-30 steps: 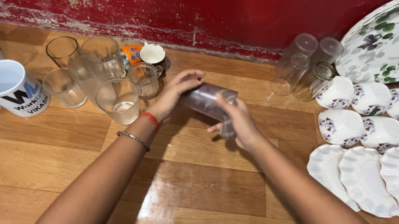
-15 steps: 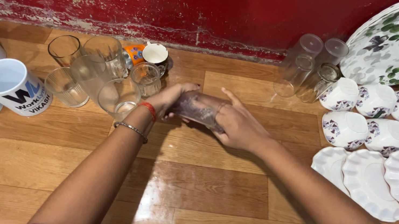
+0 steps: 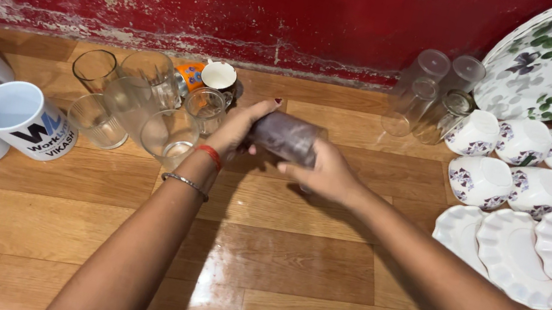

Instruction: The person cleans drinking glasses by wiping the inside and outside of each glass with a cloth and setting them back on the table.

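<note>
Clear glass (image 3: pixel 285 136) lies sideways above the wooden bench (image 3: pixel 288 256) | left hand (image 3: pixel 239 129) cups one end, right hand (image 3: pixel 325 175) grips beneath | best kept level, clear of the nearby glasses (image 3: pixel 148 106).

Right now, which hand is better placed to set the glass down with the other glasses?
Probably the left. The left hand holds the near end of the glass and sits right beside the cluster of glasses. The right hand grips it from the far side, away from that cluster.

Mugs (image 3: pixel 10 119) left, glasses (image 3: pixel 148 106) beside them, cups (image 3: pixel 524 165) right, saucers (image 3: pixel 538 254) before cups
</note>
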